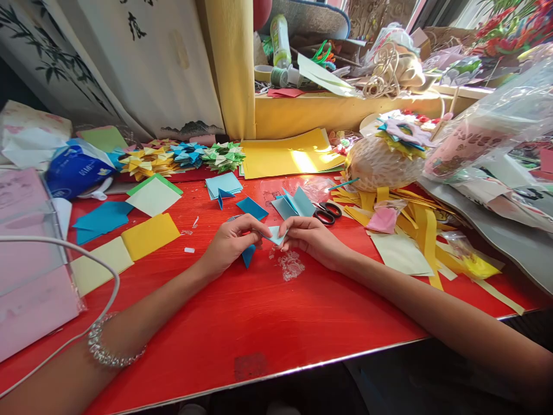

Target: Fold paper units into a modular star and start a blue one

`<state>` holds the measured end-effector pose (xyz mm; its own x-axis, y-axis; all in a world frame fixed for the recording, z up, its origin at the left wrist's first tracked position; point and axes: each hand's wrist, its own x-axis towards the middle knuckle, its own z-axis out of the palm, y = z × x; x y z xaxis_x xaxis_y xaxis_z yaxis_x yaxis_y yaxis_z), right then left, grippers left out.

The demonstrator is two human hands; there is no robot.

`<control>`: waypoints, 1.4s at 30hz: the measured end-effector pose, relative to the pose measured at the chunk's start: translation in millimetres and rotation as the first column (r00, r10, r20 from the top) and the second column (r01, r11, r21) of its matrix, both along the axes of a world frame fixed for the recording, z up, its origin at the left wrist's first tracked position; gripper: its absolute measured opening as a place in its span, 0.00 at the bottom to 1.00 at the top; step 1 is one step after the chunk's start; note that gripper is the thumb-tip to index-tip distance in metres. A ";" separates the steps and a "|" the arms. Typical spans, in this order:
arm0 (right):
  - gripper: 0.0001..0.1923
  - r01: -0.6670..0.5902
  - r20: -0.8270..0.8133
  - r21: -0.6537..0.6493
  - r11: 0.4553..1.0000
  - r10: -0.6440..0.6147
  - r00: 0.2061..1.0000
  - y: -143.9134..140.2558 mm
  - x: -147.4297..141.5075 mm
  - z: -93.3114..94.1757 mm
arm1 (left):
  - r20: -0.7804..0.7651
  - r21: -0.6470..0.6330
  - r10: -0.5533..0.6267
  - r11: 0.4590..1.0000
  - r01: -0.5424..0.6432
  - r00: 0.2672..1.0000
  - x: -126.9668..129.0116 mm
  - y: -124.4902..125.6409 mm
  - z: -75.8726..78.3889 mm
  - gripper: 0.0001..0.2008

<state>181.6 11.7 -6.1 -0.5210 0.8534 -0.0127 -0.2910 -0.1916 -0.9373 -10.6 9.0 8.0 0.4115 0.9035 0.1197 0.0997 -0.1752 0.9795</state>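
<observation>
Both hands meet over the middle of the red table (242, 323). My left hand (231, 242) and my right hand (309, 235) pinch a small light-blue folded paper piece (275, 234) between their fingertips. A darker blue folded point (248, 255) pokes out under my left hand. A bead bracelet (103, 351) circles my left wrist. A crumpled scrap of clear film (291, 265) lies just below the hands.
Black-handled scissors (327, 212) and blue folded pieces (294, 203) lie behind my right hand. Squares of yellow (150, 235), blue (101, 219) and green paper sit at left. Folded paper stars (185, 155) line the back. Yellow strips (425, 230) and plastic bags (488, 132) crowd the right.
</observation>
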 end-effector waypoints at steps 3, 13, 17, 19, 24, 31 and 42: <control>0.08 -0.016 -0.062 -0.067 0.998 0.012 0.998 -1.2 -1.1 0.8 | -0.054 0.066 -0.007 0.998 0.011 0.999 -1.4 -1.7 2.8 0.10; 0.16 -0.025 -0.067 -0.123 0.992 0.017 0.998 0.0 -3.7 3.5 | -0.240 0.302 0.076 0.953 0.000 0.968 -1.5 -0.6 -2.0 0.15; 0.17 -0.015 -0.007 -0.054 0.998 0.015 1.000 -1.0 -3.4 1.7 | -0.321 0.408 0.114 0.913 0.028 0.940 -1.2 -2.7 -4.6 0.17; 0.19 -0.028 -0.014 -0.033 0.999 0.028 1.000 -1.4 -3.3 -0.3 | -0.349 0.425 0.112 0.904 0.050 0.930 -0.7 -3.6 -5.2 0.17; 0.20 -0.033 0.011 0.023 0.999 0.033 0.999 -0.4 -3.6 -5.2 | -0.359 0.362 0.096 0.931 0.044 0.929 0.1 -2.8 -3.8 0.15; 0.17 -0.032 0.057 0.097 0.995 0.026 0.998 -0.4 -3.7 -6.7 | -0.293 0.272 0.044 0.961 0.039 0.955 0.6 0.2 -3.1 0.13; 0.11 0.052 0.083 0.003 0.999 -0.052 0.995 -5.6 -7.6 1.3 | -0.148 0.135 0.213 0.972 -0.193 0.966 1.9 -2.9 -4.3 0.14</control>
<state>174.0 6.2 -4.9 -0.4730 0.8795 -0.0533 -0.2221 -0.1775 -0.9587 -8.8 6.1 3.7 0.2436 0.9534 0.1781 0.2992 -0.2486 0.9213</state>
